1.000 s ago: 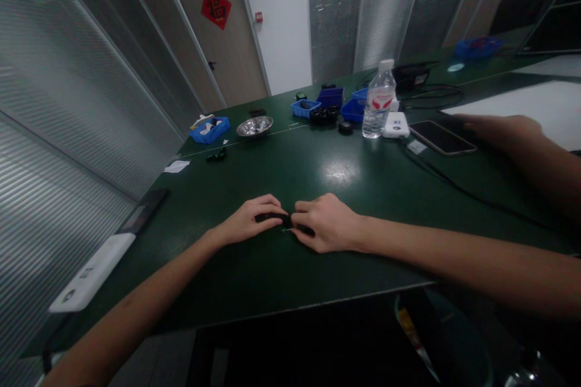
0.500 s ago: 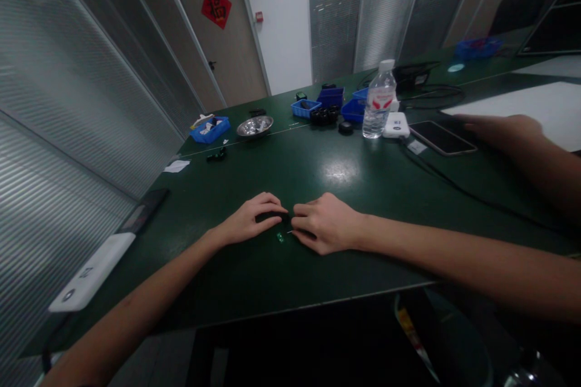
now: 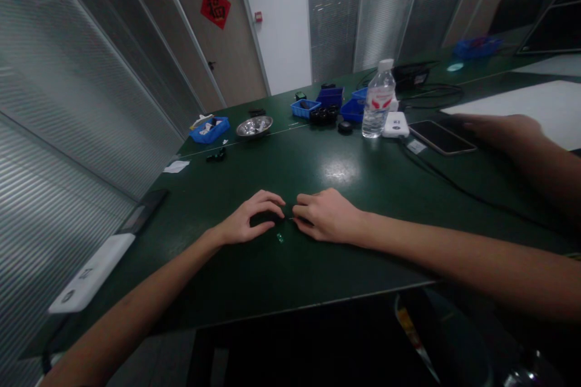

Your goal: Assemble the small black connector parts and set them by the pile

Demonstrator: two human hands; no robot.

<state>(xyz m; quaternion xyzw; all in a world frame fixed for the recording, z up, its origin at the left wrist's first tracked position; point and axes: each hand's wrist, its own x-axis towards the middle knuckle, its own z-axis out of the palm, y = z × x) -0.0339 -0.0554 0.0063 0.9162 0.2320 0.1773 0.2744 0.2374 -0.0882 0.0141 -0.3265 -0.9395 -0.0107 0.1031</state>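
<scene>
My left hand [image 3: 250,217] rests on the green table with fingers curved and thumb apart. Its fingertips are at a small dark piece [image 3: 287,211] that barely stands out from the tabletop; whether they touch it I cannot tell. Opposite, my right hand [image 3: 327,215] is closed in a pinch around a thin tool whose pale, pointed tip [image 3: 292,218] sticks out toward the dark piece. The rest of that tool is hidden in the fingers. A tiny green, shiny part [image 3: 280,238] lies on the table just below the gap between my hands.
Farther back are a metal bowl [image 3: 255,127], a blue tray [image 3: 209,129], blue bins [image 3: 305,108] and a water bottle [image 3: 379,100]. At right, another person's hand [image 3: 503,132] is beside a phone [image 3: 442,136]. A white power bank [image 3: 93,272] lies on the left.
My left thumb and fingers have spread apart around the dark piece. My right hand has shifted slightly up and away, its tool tip now higher, off the green part.
</scene>
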